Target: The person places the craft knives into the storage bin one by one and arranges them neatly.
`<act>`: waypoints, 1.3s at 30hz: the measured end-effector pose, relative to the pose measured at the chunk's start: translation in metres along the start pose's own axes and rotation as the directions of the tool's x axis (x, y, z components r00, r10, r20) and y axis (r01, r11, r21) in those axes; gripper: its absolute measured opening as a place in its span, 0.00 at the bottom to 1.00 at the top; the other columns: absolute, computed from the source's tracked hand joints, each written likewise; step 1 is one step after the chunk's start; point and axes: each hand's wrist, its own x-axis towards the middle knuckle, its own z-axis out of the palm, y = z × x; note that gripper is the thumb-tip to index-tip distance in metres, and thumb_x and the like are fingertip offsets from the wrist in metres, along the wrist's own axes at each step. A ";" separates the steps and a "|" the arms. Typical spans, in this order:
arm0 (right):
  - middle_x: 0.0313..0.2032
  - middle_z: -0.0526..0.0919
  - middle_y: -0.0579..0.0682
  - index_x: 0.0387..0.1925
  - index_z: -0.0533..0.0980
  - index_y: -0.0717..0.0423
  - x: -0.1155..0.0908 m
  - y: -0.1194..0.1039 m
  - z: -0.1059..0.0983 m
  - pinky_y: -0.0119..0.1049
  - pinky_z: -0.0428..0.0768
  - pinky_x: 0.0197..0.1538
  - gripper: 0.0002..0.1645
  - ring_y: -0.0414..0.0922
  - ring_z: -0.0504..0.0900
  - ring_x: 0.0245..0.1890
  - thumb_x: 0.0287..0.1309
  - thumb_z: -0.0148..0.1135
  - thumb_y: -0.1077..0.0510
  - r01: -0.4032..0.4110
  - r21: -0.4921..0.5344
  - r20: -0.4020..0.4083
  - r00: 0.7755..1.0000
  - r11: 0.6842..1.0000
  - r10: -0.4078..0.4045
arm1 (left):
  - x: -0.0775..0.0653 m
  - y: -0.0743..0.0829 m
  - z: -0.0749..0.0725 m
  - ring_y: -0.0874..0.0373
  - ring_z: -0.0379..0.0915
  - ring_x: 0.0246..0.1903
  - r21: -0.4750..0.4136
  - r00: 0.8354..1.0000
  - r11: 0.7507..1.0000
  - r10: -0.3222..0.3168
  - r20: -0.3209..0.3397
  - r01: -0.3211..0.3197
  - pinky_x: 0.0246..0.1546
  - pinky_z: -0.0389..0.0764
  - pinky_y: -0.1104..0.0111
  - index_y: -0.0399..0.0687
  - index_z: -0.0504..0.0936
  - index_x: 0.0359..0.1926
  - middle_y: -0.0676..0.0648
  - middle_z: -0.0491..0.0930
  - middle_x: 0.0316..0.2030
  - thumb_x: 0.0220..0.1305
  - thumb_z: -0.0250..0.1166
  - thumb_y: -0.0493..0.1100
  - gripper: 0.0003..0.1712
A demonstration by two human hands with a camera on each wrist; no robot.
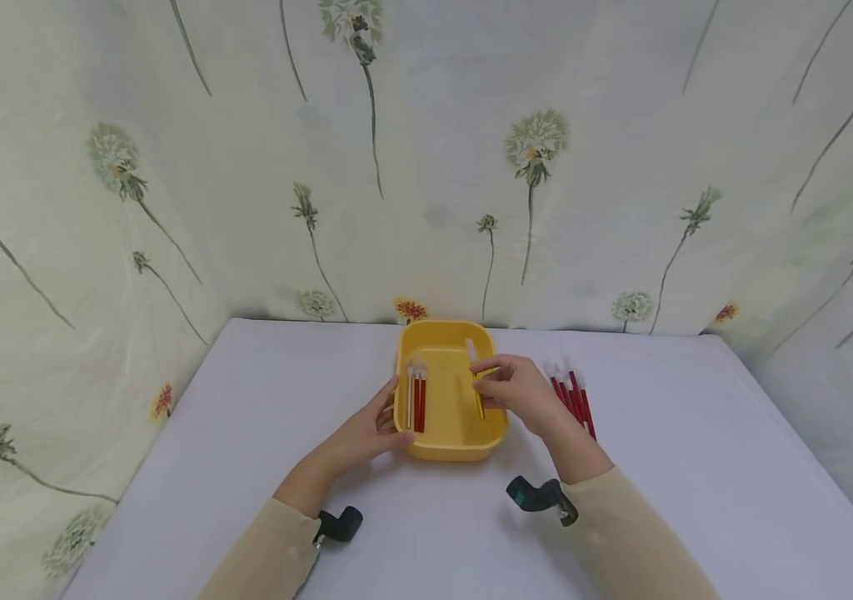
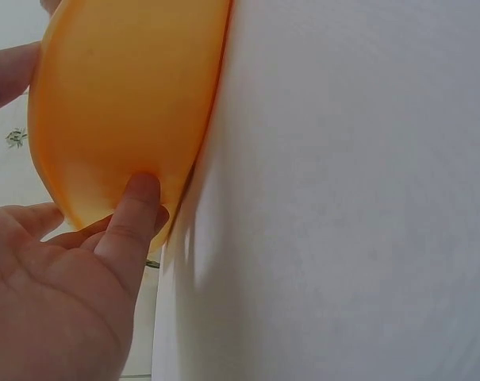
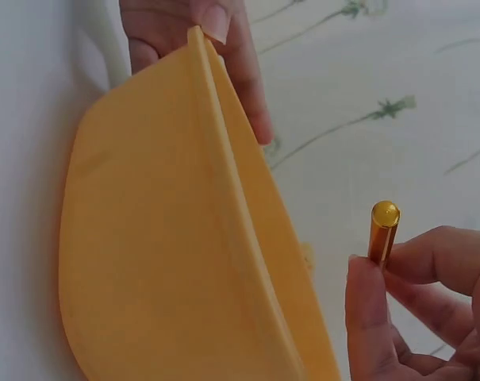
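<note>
A yellow plastic tray (image 1: pixel 449 452) stands on the white table. My left hand (image 1: pixel 366 435) grips its near left corner, thumb at the near rim and fingers along the left side; the left wrist view shows fingers against the tray wall (image 2: pixel 128 95). Over the tray's right half, my right hand (image 1: pixel 512 390) pinches a slim brush-like stick (image 3: pixel 385 230) with a shiny gold end and a pale, clear-looking tip. Inside the tray, on the left, lie two red-handled brushes (image 1: pixel 420 404) and a pale-handled one (image 1: pixel 410 400), side by side with clear caps.
Several red-handled brushes with clear caps (image 1: pixel 575 396) lie on the table (image 1: pixel 696 467) right of the tray, partly behind my right forearm. A floral cloth backdrop (image 1: pixel 441 167) rises behind the table's far edge.
</note>
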 end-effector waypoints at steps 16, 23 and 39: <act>0.40 0.85 0.57 0.50 0.82 0.61 0.025 0.000 0.043 0.40 0.88 0.40 0.16 0.47 0.86 0.34 0.61 0.68 0.64 -0.020 -0.045 0.000 1.000 0.999 0.020 | 0.001 0.002 0.001 0.49 0.58 0.73 0.015 1.000 1.000 -0.007 0.002 0.007 0.70 0.64 0.55 0.64 0.42 0.81 0.45 0.54 0.76 0.62 0.72 0.53 0.58; 0.36 0.84 0.57 0.49 0.81 0.65 0.031 0.002 0.054 0.38 0.88 0.37 0.15 0.44 0.84 0.30 0.60 0.67 0.67 -0.022 -0.069 0.008 1.000 0.997 0.022 | 0.000 0.002 0.000 0.49 0.58 0.72 -0.004 1.000 1.000 0.014 0.015 -0.014 0.70 0.64 0.56 0.62 0.41 0.81 0.44 0.54 0.76 0.62 0.72 0.51 0.58; 0.41 0.83 0.58 0.48 0.82 0.62 0.042 0.010 0.070 0.36 0.87 0.37 0.13 0.44 0.84 0.30 0.61 0.67 0.65 -0.085 -0.101 0.014 0.996 0.991 0.087 | 0.001 -0.003 0.000 0.48 0.57 0.73 -0.019 1.000 1.000 0.008 0.019 -0.007 0.69 0.64 0.55 0.61 0.41 0.81 0.44 0.53 0.77 0.63 0.72 0.50 0.58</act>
